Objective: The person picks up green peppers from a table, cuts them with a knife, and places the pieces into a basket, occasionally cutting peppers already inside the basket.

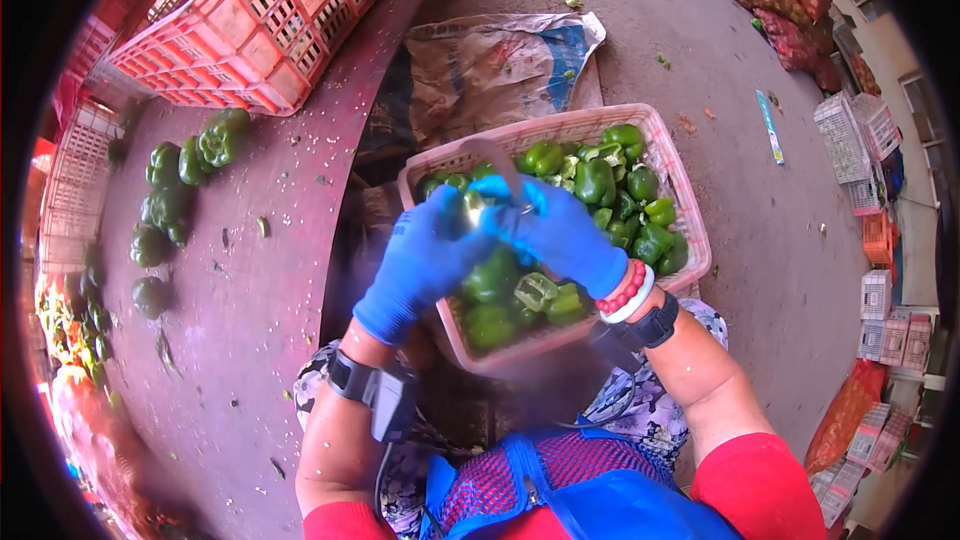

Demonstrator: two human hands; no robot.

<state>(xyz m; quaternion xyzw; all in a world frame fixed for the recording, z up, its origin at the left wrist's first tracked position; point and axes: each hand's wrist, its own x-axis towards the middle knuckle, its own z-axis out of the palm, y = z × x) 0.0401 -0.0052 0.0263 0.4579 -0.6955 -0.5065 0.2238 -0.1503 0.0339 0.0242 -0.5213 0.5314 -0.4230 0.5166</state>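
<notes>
Both of my hands wear blue gloves and meet over a pink crate point(688, 180) filled with green peppers point(596, 182). My left hand point(425, 258) has its fingers curled round something pale and green, mostly hidden and blurred. Close against it, my right hand point(568, 237) has bent fingers around a knife or similar tool, whose curved, blurred blade point(492, 156) points up and away. Below my hands, a cut pepper with a pale inside point(535, 290) lies among the others in the crate.
On the purplish table at left point(250, 290) lie whole green peppers point(165, 205), seeds and scraps. A red crate point(250, 30) stands at its far end. A worn sack point(480, 70) lies beyond the pink crate. Filled red sacks point(785, 35) and stacked crates point(850, 140) line the right.
</notes>
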